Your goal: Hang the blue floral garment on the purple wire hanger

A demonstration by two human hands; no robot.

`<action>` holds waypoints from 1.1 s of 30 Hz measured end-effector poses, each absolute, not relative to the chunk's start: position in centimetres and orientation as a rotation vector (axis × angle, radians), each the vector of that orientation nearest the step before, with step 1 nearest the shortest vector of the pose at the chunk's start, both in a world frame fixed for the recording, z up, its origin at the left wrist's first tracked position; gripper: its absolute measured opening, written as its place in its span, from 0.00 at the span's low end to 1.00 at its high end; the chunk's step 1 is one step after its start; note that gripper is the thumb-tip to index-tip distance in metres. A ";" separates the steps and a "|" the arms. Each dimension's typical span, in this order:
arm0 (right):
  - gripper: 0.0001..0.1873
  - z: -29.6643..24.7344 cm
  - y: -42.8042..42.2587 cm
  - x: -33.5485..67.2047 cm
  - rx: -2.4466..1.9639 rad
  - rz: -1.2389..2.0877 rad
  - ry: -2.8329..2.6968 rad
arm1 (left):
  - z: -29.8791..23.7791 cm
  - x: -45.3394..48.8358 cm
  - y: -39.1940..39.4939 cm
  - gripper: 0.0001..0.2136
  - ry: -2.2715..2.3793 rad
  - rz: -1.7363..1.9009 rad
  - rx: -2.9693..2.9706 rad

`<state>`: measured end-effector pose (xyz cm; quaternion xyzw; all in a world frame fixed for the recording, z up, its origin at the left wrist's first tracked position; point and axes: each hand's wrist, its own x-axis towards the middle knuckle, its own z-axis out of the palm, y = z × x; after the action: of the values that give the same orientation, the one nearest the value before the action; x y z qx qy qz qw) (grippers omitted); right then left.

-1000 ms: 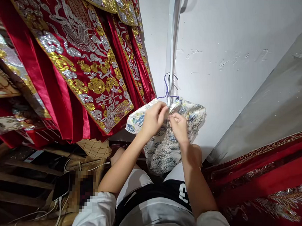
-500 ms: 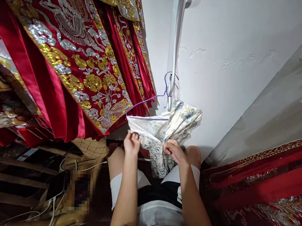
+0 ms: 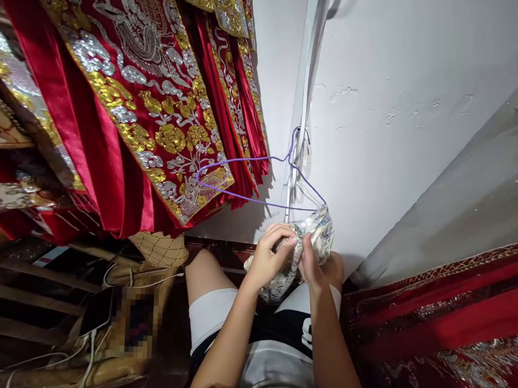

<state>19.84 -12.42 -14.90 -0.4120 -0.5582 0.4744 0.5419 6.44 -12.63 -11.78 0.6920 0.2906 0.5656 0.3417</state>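
A pale floral garment [image 3: 322, 225] hangs from the right end of a purple wire hanger [image 3: 250, 200], bunched up in front of my knees. My left hand [image 3: 273, 254] is closed on its cloth, thumb and fingers pinching near the middle. Close beside it, my right hand [image 3: 311, 262] grips the same fabric with the thumb pointing up. The hanger's left arm is bare. Its hook hangs at a white vertical strip on the wall. The garment's lower part is partly hidden behind my hands.
Red embroidered costumes [image 3: 176, 133] with gold and silver sequins hang at the left. A phone [image 3: 97, 310] with white cables lies on a wooden bench [image 3: 31, 298]. Red sequined fabric [image 3: 459, 323] is at the right, below a grey sheet [image 3: 469, 186]. A white wall [image 3: 376, 62] stands ahead.
The garment's left side has come off the hanger's left arm. My left hand has moved right, close to my right hand, and the cloth is bunched between them.
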 end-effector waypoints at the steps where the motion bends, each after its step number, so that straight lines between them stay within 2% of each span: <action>1: 0.33 -14.9 -12.6 19.8 -0.937 1.186 -1.307 | -11.7 6.5 -12.5 0.11 0.791 1.516 1.827; 3: 0.25 -14.8 -13.0 20.0 -0.902 1.317 -1.313 | -11.9 6.4 -11.6 0.12 0.820 1.545 1.805; 6: 0.21 -13.8 -12.9 21.3 -1.036 1.317 -1.254 | -12.8 5.5 -10.0 0.18 0.737 1.346 1.785; 9: 0.14 -11.7 -11.7 23.3 -1.033 1.143 -1.255 | -14.0 3.8 -9.4 0.22 0.708 1.073 1.834; 13: 0.04 -8.6 -8.7 25.0 -0.886 0.765 -1.450 | -14.4 0.4 -10.2 0.20 0.668 0.658 1.772; 14: 0.06 -8.2 -7.8 25.1 -0.873 0.694 -1.470 | -14.2 -0.4 -10.4 0.18 0.672 0.656 1.753; 16: 0.17 -8.0 -6.2 24.9 -0.888 0.651 -1.531 | -13.4 -2.0 -10.6 0.16 0.701 0.806 1.720; 18: 0.21 -8.7 -4.8 24.4 -0.956 0.691 -1.597 | -12.4 -3.2 -10.4 0.16 0.742 0.975 1.656; 22: 0.17 -11.0 -3.8 24.6 -1.077 0.684 -1.601 | -11.2 -5.1 -9.8 0.16 0.963 0.841 1.804; 27: 0.15 -11.2 -4.9 26.7 -1.088 0.566 -1.614 | -11.7 -7.4 -8.4 0.07 1.439 0.449 2.358; 29: 0.13 -10.6 -5.4 27.2 -1.093 0.529 -1.668 | -11.5 -8.2 -7.6 0.07 1.475 0.485 2.427; 33: 0.13 -9.7 -5.5 27.4 -1.121 0.474 -1.714 | -9.3 -8.7 -6.1 0.08 1.325 0.867 2.502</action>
<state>27.44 -5.53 -9.68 -0.4630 -0.7078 0.1956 0.4964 -8.67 -6.15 -9.33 0.8415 0.4457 0.2917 0.0900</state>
